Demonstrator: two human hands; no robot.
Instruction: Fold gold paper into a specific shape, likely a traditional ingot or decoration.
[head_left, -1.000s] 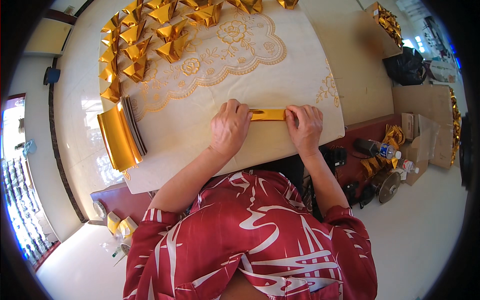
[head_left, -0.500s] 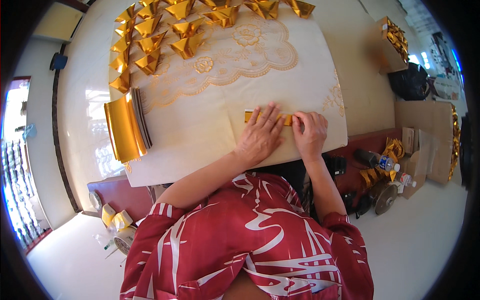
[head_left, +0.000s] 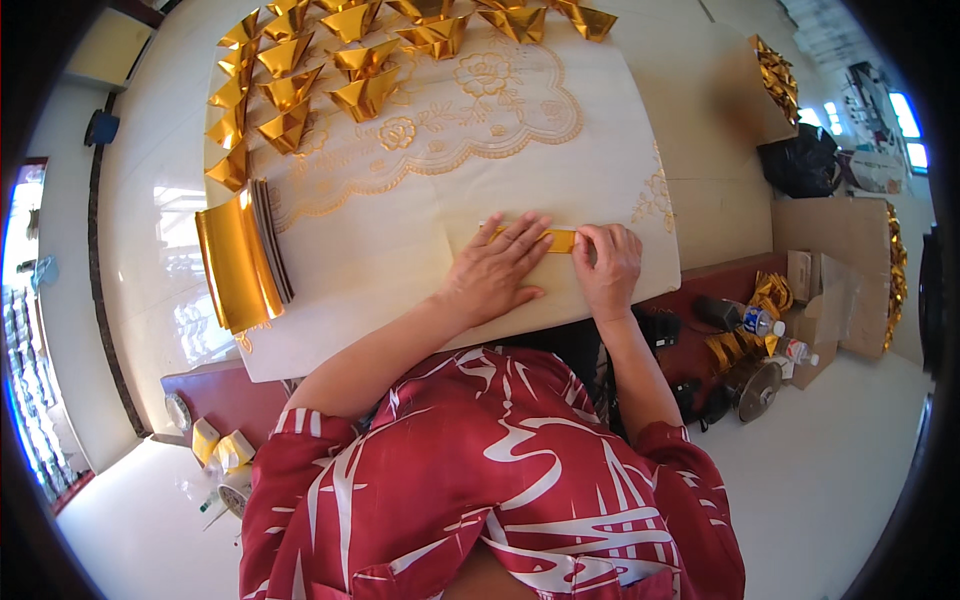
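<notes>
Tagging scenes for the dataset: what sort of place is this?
Likely a room, perhaps in a home, used as a small craft workspace: a patterned tablecloth, rows of folded gold pieces on it, and a cardboard box with more shiny gold at its edge.

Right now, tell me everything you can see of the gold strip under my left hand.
The gold strip is narrow and straight-edged, with a shiny surface that looks like foil paper. It lies on the pale tablecloth, running roughly left to right. The left hand spreads flat over much of it; the right hand pinches its right end. The covered part, and any folds there, cannot be made out.
</notes>
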